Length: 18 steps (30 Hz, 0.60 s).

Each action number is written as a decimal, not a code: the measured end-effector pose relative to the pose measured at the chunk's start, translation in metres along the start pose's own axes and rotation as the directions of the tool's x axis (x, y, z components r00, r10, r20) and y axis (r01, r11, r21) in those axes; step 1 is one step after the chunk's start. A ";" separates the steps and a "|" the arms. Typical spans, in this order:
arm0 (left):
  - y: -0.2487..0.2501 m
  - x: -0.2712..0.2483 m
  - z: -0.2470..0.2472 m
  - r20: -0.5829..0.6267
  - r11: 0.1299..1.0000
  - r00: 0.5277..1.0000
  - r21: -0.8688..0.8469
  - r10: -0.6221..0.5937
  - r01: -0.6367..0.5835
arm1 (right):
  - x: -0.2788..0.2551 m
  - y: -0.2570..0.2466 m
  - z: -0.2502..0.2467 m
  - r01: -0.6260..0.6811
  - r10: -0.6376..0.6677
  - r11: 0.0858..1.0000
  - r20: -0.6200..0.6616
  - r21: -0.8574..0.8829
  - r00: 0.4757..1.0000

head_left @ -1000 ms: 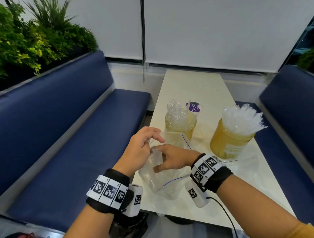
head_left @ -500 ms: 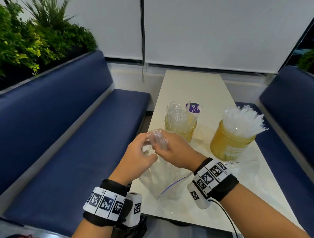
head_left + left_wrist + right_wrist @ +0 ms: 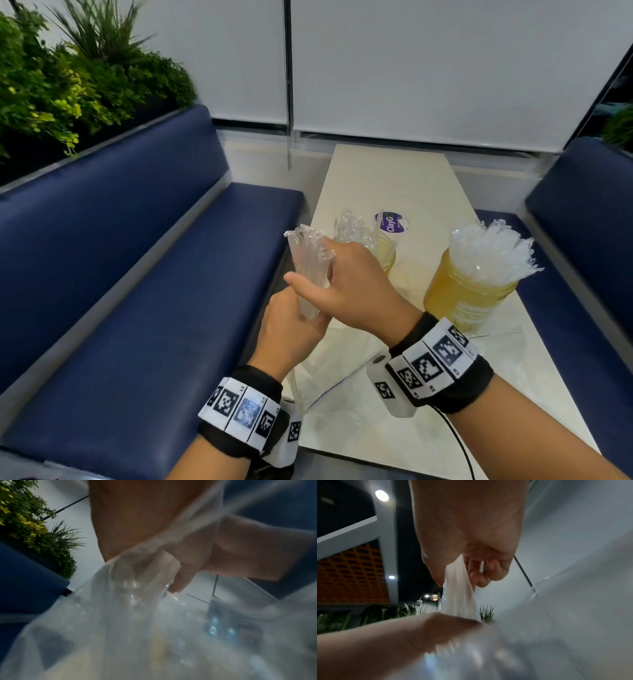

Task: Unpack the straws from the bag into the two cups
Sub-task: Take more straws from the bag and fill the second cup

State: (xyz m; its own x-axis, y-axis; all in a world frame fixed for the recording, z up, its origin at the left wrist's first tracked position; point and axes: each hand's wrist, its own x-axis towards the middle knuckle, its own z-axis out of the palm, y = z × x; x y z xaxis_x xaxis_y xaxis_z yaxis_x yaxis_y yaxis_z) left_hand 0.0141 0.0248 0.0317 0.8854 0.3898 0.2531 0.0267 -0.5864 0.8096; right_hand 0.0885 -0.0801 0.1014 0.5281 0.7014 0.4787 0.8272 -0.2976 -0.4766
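My right hand (image 3: 346, 281) grips a bundle of clear wrapped straws (image 3: 310, 263), lifted upright above the clear plastic bag (image 3: 318, 383) at the table's near left edge. My left hand (image 3: 291, 322) holds the bag's mouth just below the bundle. In the right wrist view the straws (image 3: 458, 588) run down from my curled fingers (image 3: 481, 574). The left wrist view shows blurred bag plastic (image 3: 137, 615). Two yellow cups stand behind: the left cup (image 3: 383, 250) holds some wrapped straws, the right cup (image 3: 469, 291) is packed full of them.
The pale table (image 3: 394, 178) stretches away between two navy benches (image 3: 137, 274) (image 3: 582, 212). A purple-labelled lid (image 3: 392, 222) lies behind the left cup. A second flat clear bag (image 3: 503, 349) lies near the right cup. Plants (image 3: 68, 85) line the left bench back.
My right hand has pulled the straw bundle up out of the bag, from inside it to well above its mouth. My left hand rose with the bag's opening.
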 end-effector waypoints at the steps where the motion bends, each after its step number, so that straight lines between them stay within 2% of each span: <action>1: 0.001 0.000 0.001 -0.004 1.000 1.000 -0.005 -0.003 0.003 | 0.000 0.001 0.000 0.004 -0.005 0.999 -0.013 -0.033 1.000; 5: 0.000 0.001 0.006 0.001 0.998 0.998 -0.020 -0.065 0.065 | 0.008 0.001 -0.006 0.031 -0.029 0.996 -0.024 0.086 0.999; 10: -0.012 -0.002 0.003 0.076 0.987 0.987 0.088 -0.144 0.137 | 0.036 -0.003 -0.054 0.015 0.034 0.966 -0.183 0.257 0.983; 13: -0.015 -0.006 -0.003 0.069 0.987 0.986 0.066 -0.152 0.147 | 0.057 0.002 -0.098 0.071 0.038 0.956 -0.359 0.284 0.933; 16: -0.014 -0.007 -0.007 0.050 0.986 0.986 0.050 -0.160 0.157 | 0.077 0.026 -0.128 0.086 0.002 0.987 -0.551 0.134 0.835; 18: -0.013 -0.006 -0.008 0.043 0.987 0.986 0.035 -0.161 0.160 | 0.090 0.054 -0.132 0.013 0.011 0.999 -0.595 0.037 0.804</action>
State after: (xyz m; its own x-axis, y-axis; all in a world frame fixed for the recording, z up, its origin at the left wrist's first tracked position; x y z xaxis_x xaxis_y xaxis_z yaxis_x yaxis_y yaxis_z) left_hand 0.0043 0.0361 0.0236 0.8885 0.4486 0.0964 0.1842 -0.5412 0.8205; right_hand 0.2062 -0.1189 0.2158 0.5481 0.1751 0.8179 0.8264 -0.2640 -0.4973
